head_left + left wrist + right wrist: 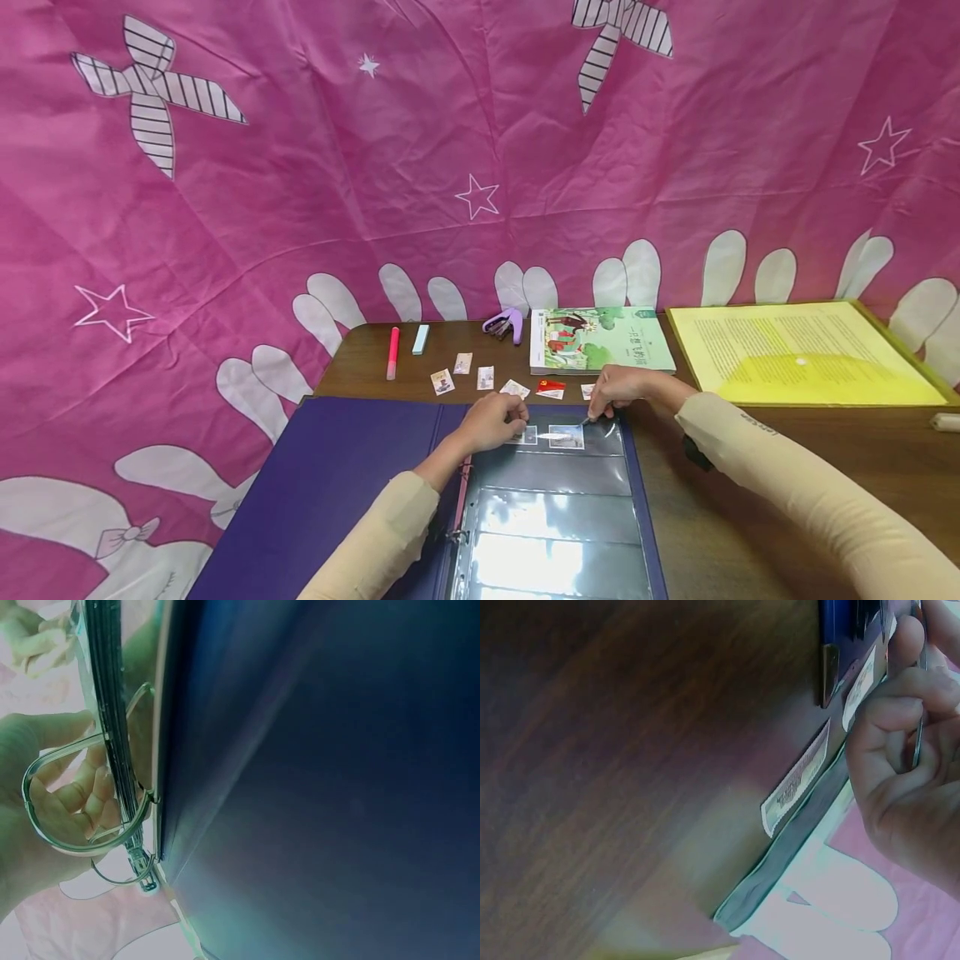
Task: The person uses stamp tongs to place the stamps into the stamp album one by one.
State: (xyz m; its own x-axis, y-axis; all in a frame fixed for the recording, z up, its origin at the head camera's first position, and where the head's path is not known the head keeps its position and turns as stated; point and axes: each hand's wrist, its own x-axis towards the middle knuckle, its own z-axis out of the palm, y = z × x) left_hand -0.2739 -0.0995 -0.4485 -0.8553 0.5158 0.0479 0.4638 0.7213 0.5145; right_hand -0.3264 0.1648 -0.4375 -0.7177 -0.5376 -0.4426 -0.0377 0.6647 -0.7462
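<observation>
A stamp album (555, 475) with a dark blue cover lies spread out, its black page with clear pocket strips on the right. In the top strip are two stamps, one a bluish stamp (567, 437), the other partly hidden by my left hand (491, 422). That hand rests at the strip's left part, fingers loosely bent, fingertips at the page; metal rings (82, 844) stand before it in the left wrist view. My right hand (617, 388) pinches thin metal tweezers (919, 742), their tip at the bluish stamp's upper right corner.
Several loose stamps (443, 382) lie beyond the album, including a red stamp (551, 387). Farther back are a pink marker (393, 353), a light blue box (421, 339), a purple stapler (504, 323) and a green book (600, 340). A yellow folder (810, 350) lies at right.
</observation>
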